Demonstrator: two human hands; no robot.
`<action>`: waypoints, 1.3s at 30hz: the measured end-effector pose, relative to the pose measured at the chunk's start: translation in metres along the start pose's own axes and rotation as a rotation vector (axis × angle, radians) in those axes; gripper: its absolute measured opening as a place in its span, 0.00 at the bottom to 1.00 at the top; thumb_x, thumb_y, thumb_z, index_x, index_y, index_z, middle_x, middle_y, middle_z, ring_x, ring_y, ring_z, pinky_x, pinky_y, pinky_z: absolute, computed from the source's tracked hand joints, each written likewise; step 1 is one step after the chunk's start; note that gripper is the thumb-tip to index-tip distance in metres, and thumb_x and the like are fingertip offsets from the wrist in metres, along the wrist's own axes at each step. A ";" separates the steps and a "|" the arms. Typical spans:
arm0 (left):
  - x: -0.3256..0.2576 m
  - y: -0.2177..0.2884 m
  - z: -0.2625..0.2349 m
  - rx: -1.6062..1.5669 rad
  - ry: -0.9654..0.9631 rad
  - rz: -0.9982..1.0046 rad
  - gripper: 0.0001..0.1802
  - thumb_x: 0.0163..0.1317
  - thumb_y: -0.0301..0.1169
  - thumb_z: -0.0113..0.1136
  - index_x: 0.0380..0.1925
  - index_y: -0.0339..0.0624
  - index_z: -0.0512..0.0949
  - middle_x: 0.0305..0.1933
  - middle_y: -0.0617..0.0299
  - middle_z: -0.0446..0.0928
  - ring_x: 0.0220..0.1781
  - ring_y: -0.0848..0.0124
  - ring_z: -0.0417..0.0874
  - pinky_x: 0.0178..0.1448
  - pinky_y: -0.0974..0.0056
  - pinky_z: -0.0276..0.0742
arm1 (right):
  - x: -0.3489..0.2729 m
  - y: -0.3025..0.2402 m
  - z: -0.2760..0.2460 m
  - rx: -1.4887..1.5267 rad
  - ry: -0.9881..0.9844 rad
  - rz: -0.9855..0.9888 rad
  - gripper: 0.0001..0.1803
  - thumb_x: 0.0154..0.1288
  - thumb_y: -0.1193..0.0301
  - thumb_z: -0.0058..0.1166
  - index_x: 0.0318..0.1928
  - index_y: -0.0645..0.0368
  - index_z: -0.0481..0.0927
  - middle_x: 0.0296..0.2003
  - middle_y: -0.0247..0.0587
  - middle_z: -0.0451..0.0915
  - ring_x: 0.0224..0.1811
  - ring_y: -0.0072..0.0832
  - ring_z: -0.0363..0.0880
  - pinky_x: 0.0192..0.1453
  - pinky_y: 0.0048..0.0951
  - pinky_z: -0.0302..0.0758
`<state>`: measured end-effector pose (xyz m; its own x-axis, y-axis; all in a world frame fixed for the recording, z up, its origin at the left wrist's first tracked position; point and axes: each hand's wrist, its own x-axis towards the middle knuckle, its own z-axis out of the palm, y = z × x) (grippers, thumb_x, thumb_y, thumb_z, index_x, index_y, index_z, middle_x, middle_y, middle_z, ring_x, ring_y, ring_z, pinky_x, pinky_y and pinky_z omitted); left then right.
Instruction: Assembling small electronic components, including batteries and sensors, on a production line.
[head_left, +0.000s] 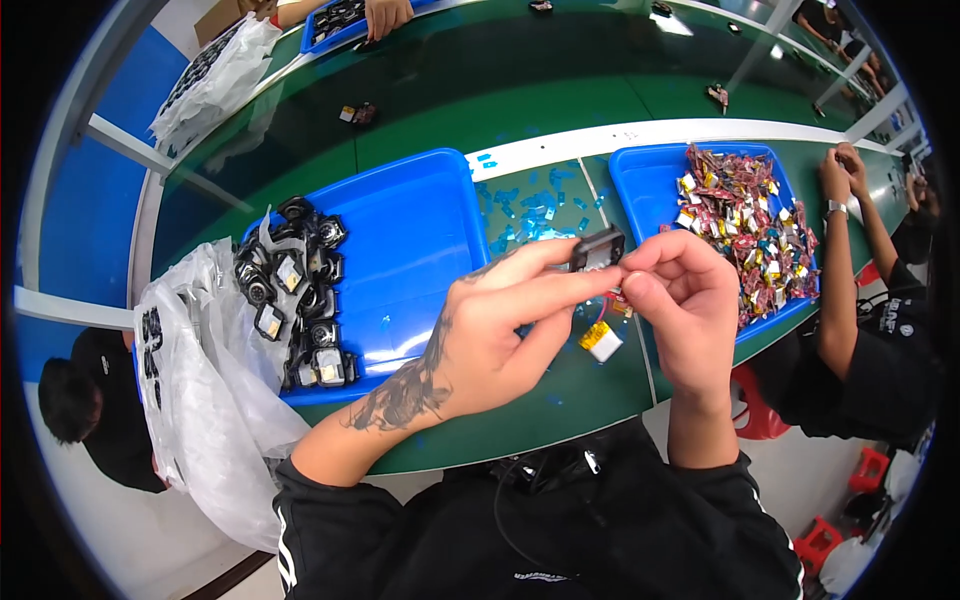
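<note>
My left hand (pixel 500 330) and my right hand (pixel 685 300) meet above the green table, both pinching a small black square part (pixel 598 247) between their fingertips. Just below the hands a small yellow and silver battery pack (pixel 601 341) hangs or lies by the table. To the left stands a blue tray (pixel 420 230) with several black round parts (pixel 295 290) heaped at its left end. At the right, a second blue tray (pixel 645 180) holds a pile of small battery packs with red wires (pixel 750 225).
Small blue film scraps (pixel 530 210) litter the table between the trays. A clear plastic bag (pixel 200 390) hangs at the left edge. A person in black (pixel 860 330) sits at my right. Another person's hands (pixel 385 15) work across the table. Red stools (pixel 755 410) stand below.
</note>
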<state>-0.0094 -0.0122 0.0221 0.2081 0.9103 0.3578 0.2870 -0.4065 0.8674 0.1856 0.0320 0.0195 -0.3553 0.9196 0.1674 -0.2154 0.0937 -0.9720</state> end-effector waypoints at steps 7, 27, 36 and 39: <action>-0.001 -0.006 0.010 0.307 0.217 0.221 0.20 0.51 0.16 0.66 0.47 0.38 0.83 0.50 0.49 0.80 0.45 0.59 0.86 0.46 0.64 0.85 | -0.004 0.010 -0.005 0.242 -0.108 0.084 0.08 0.63 0.84 0.58 0.43 0.71 0.77 0.38 0.43 0.82 0.41 0.23 0.83 0.47 0.21 0.80; -0.005 -0.007 0.020 -0.488 0.129 -0.457 0.14 0.65 0.21 0.61 0.49 0.27 0.79 0.47 0.52 0.82 0.49 0.72 0.83 0.56 0.68 0.80 | -0.016 0.019 0.005 -0.331 0.116 -0.184 0.18 0.58 0.87 0.59 0.50 0.68 0.77 0.37 0.36 0.79 0.37 0.16 0.76 0.39 0.15 0.72; -0.011 -0.012 0.031 -0.568 0.229 -0.266 0.20 0.66 0.17 0.55 0.59 0.31 0.75 0.57 0.51 0.79 0.55 0.71 0.81 0.60 0.67 0.78 | -0.012 0.028 0.015 -0.306 0.187 -0.214 0.22 0.58 0.86 0.61 0.53 0.64 0.75 0.34 0.32 0.78 0.31 0.12 0.71 0.35 0.15 0.68; -0.009 -0.010 0.029 -0.609 0.236 -0.309 0.23 0.65 0.15 0.55 0.61 0.28 0.71 0.60 0.47 0.75 0.60 0.65 0.79 0.64 0.64 0.77 | -0.012 0.024 0.014 -0.351 0.167 -0.182 0.24 0.57 0.86 0.62 0.54 0.63 0.73 0.32 0.30 0.78 0.28 0.12 0.67 0.33 0.15 0.65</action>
<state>0.0135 -0.0185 0.0001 -0.0254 0.9972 0.0701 -0.2866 -0.0744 0.9552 0.1720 0.0178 -0.0034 -0.1821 0.9225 0.3403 0.0723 0.3577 -0.9310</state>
